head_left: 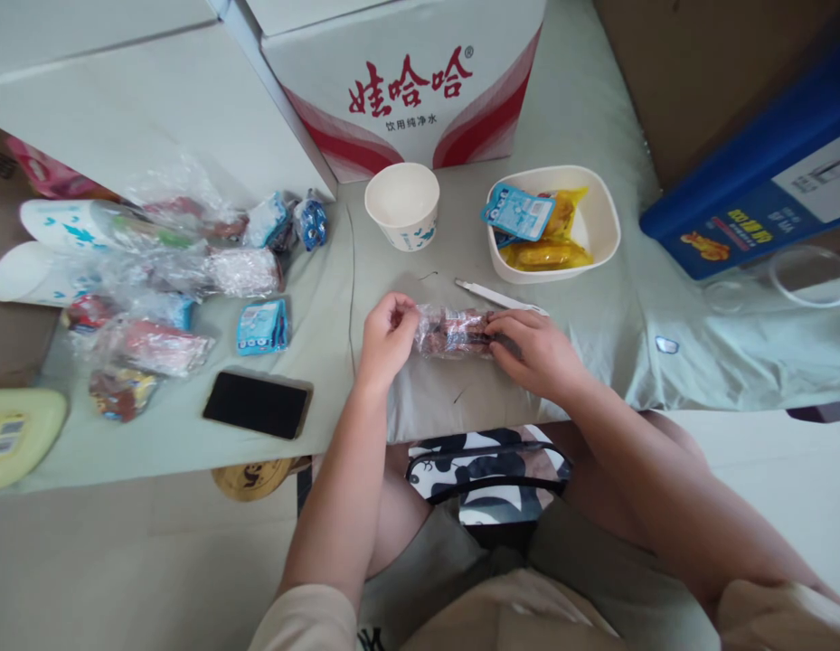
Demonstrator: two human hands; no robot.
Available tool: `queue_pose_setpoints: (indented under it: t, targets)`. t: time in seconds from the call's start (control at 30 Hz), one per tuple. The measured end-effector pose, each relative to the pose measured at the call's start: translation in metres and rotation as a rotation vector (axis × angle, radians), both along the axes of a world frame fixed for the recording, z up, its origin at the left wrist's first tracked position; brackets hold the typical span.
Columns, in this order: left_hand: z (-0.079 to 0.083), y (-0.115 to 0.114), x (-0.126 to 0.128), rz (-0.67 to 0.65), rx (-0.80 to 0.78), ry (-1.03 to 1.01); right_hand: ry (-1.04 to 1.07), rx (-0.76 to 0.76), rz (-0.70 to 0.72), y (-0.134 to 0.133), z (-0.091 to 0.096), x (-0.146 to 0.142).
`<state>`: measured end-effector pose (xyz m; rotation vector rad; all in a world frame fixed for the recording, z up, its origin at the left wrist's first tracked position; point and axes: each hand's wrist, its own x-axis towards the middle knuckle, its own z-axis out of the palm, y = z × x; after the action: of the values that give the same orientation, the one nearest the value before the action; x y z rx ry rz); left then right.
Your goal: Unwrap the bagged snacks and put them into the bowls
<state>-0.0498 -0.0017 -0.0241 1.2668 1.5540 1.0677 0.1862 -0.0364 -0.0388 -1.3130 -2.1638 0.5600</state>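
A clear plastic packet of reddish-brown snack pieces lies on the cloth-covered table in front of me. My left hand pinches the left end of its wrapper, fingers curled in. At the other end, the thumb and bent fingers of my right hand grip the packet. Just behind it, a white utility knife rests slantwise, its handle end close to my right fingers. A white paper cup stands farther back. To its right, a white bowl holds yellow-wrapped snacks and a blue packet.
On the left are a black phone, a blue packet, several wrapped snacks and two paper cups on their sides. A white carton stands behind; a blue container and clear plastic cup are at right.
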Motion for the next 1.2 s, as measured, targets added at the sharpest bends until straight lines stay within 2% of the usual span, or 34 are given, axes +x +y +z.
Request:
queue_pose_setpoints:
  t: [0.2, 0.77, 0.9, 1.2]
  targets:
    - [0.0020, -0.0009, 0.0005, -0.015, 0.003, 0.041, -0.002, 0.052, -0.003, 0.0004, -0.0005, 0.0006]
    - [0.0028, -0.0014, 0.0015, -0.025, -0.016, 0.052, 0.019, 0.044, 0.007, -0.0004, -0.0033, 0.0009]
    - [0.0039, -0.0013, 0.0019, -0.021, -0.023, 0.050, -0.014, 0.057, -0.044, -0.0022, -0.0034, 0.0000]
    - [0.0018, -0.0024, 0.0029, -0.054, -0.007, 0.010, 0.006, -0.091, -0.085, -0.0034, -0.0013, -0.0025]
